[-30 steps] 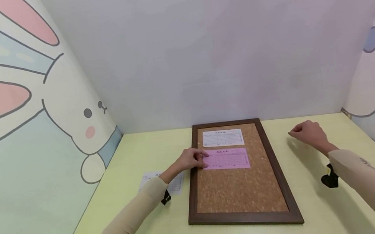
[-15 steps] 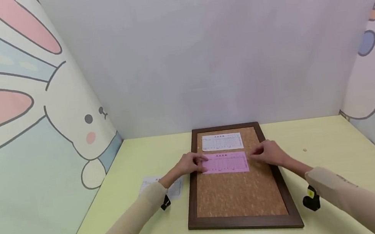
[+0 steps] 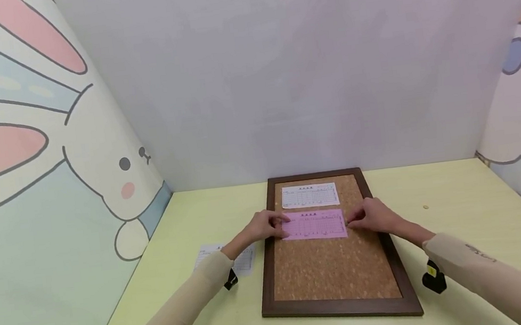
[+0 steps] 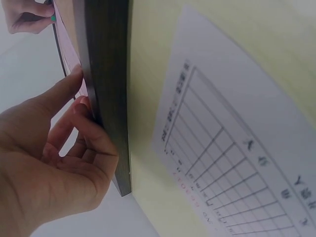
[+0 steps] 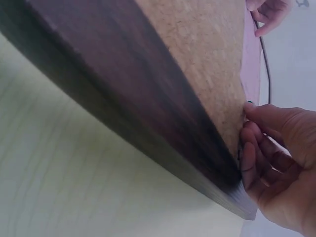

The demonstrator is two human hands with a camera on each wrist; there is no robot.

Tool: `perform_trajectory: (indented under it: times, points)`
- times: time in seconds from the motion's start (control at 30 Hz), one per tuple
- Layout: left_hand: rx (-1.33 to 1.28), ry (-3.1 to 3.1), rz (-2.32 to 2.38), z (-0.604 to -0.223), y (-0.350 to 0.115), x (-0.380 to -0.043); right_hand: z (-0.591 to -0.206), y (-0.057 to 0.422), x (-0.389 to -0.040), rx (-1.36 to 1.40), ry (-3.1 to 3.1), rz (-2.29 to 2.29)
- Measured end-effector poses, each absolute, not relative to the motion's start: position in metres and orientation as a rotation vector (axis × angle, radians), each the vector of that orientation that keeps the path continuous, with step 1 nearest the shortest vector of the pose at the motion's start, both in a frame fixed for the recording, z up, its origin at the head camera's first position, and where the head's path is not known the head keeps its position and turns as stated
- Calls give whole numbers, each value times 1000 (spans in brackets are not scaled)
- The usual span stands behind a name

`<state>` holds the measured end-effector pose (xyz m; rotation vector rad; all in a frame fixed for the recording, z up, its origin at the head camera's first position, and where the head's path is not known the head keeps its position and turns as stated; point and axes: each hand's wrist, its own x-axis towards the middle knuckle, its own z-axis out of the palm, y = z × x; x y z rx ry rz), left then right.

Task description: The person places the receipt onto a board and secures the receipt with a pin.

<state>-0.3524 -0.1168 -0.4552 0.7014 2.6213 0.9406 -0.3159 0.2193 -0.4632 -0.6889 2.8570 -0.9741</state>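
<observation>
A pink form slip (image 3: 316, 225) lies on the framed cork board (image 3: 333, 272), below a white form slip (image 3: 310, 196). My left hand (image 3: 264, 226) rests at the pink slip's left end, thumb and forefinger spread apart and touching the paper. At the slip's right edge, my right hand (image 3: 371, 215) pinches a small green thumbtack (image 5: 250, 102). Its point is hidden, so I cannot tell whether it has entered the cork. In the left wrist view the thumbtack (image 4: 53, 18) shows as a green speck by the right fingertips.
Another white form slip (image 4: 232, 143) lies on the pale yellow table left of the board, partly behind my left sleeve in the head view. A tiny round object (image 3: 425, 207) sits on the table to the right. A plain wall (image 3: 308, 71) stands behind the board.
My right hand has come in from the table on the right to the pink slip's right edge. My left hand has stayed at the slip's left end.
</observation>
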Motion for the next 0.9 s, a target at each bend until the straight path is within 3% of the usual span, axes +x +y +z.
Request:
perform_trajectory:
  times: [0.9]
  points:
    - [730,2610,962,-462,-119,-356,-450,203,-327,-755,2820,-780]
